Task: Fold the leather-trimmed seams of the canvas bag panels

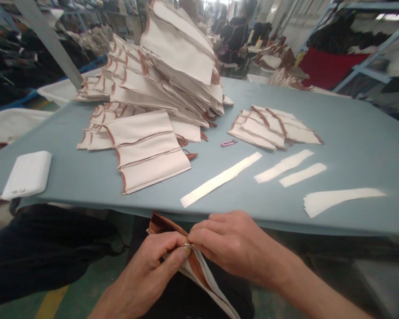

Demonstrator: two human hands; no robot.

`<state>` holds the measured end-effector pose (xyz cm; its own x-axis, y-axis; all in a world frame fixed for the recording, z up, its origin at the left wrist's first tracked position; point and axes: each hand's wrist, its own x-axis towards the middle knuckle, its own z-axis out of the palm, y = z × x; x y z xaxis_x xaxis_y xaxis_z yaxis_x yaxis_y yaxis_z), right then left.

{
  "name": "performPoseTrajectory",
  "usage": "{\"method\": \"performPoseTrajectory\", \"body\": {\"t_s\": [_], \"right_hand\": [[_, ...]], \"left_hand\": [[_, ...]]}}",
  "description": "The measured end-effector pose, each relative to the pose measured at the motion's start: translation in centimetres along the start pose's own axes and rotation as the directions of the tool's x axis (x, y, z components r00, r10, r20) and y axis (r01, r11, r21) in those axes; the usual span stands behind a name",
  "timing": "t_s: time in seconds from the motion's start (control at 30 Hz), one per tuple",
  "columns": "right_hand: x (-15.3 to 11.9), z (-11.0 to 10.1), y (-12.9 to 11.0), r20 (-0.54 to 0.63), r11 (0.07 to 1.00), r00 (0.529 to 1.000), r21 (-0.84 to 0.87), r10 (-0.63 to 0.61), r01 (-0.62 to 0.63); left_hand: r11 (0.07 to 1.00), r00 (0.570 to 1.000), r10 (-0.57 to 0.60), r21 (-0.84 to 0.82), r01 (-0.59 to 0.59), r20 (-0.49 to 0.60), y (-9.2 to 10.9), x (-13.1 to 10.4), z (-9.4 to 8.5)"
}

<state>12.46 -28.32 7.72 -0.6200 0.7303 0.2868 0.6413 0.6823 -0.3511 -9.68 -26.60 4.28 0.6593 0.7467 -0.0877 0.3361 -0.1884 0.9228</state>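
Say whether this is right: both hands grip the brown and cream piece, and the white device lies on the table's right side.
Wrong side: the head view shows the white device on the left side of the table. The left hand and right hand grip the piece.

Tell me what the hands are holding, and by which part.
The left hand and right hand pinch a cream-and-brown sewn panel by its edge, partway along its length.

Left hand [149,266] and right hand [229,241]: both bare, lower centre. Right forearm [309,283]: bare, lower right. Dark cloth [181,294] over lap, bottom centre.
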Motion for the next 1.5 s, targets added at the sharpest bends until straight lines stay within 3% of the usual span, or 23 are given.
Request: {"method": "performPoseTrajectory", "body": {"t_s": [0.1,0.27,0.4,0.5,0.57,0.67,0.73,0.83,0.97,1.1,1.3,1.5], "right_hand": [[-0.1,0.5,-0.2,-0.023,0.994,1.000,-0.107,-0.007,0.005],[0.1,1.1,-0.9,-0.071,0.992,0.997,-0.123,0.021,-0.030],[0.8,0.2,-1.4,0.086,0.991,0.993,-0.111,0.083,-0.073],[0.7,0.8,-0.9,0.171,0.981,0.968,0.025,0.184,-0.191],[0.3,2.5,0.1,0.065,0.945,0.949,0.095,0.307,-0.313],[-0.3,5.9,1.6,-0.222,0.858,0.834,0.028,0.506,-0.513],[-0.3,8.0,2.3,-0.319,0.810,0.770,-0.011,0.552,-0.586],[0.5,10.0,3.0,-0.380,0.784,0.739,-0.054,0.557,-0.619],[1.7,11.5,3.7,-0.394,0.772,0.745,-0.122,0.539,-0.624],[1.6,12.1,4.1,-0.379,0.796,0.783,-0.167,0.493,-0.582],[1.0,11.7,4.6,-0.332,0.848,0.835,-0.154,0.439,-0.508],[0.9,11.0,4.9,-0.324,0.859,0.825,-0.062,0.464,-0.508]], "left_hand": [[1.000,1.000,-0.008,-0.018,0.009,0.025,0.3,-0.1,0.4],[0.997,0.996,-0.076,-0.017,0.077,0.040,0.9,0.0,1.2],[0.994,0.985,-0.109,0.011,0.109,0.137,0.6,0.1,1.7],[0.996,1.000,-0.019,0.091,0.017,0.023,-0.5,0.2,2.4],[0.983,0.986,0.044,0.181,-0.014,-0.160,-1.6,0.4,3.1],[0.955,0.924,0.114,0.297,0.000,-0.366,-3.2,0.8,3.8],[0.945,0.897,0.143,0.326,0.001,-0.418,-4.1,1.1,4.0],[0.943,0.886,0.176,0.331,-0.028,-0.428,-5.2,1.4,4.0],[0.942,0.872,0.202,0.331,-0.050,-0.446,-6.3,1.7,3.6],[0.940,0.848,0.203,0.340,-0.029,-0.489,-7.0,1.8,3.1],[0.939,0.844,0.171,0.342,0.016,-0.508,-7.9,1.7,2.8],[0.937,0.831,0.085,0.327,0.121,-0.550,-9.1,1.8,2.8]]}}
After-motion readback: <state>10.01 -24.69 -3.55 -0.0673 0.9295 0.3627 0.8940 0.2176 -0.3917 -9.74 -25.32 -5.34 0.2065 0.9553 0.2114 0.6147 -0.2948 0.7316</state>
